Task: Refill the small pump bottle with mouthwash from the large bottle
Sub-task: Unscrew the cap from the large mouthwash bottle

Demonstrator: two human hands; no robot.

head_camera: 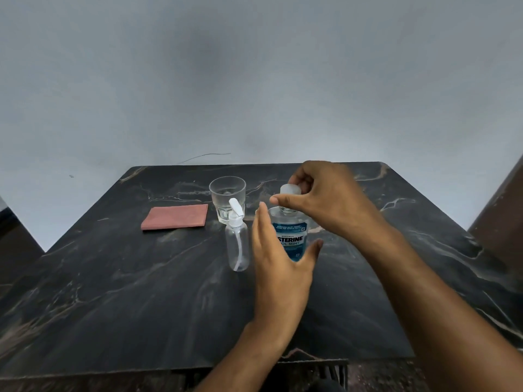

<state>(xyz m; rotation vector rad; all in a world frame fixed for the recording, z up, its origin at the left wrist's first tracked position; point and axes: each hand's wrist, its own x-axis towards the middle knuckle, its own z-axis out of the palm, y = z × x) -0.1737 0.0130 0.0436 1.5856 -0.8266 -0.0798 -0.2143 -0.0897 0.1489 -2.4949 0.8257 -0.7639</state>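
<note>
My right hand (325, 199) pinches the white cap (290, 190), fingers curled around it, just above the large bottle (291, 236). My left hand (280, 264) has straight fingers against that bottle's side; the small pump bottle (237, 244) stands just left of them.

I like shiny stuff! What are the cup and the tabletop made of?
The cup looks like clear glass: thick, see-through, with faceted sides. The tabletop looks like polished dark marble or a marble-look slab, going by its pale veins and soft sheen; which one, I can't tell.
</note>
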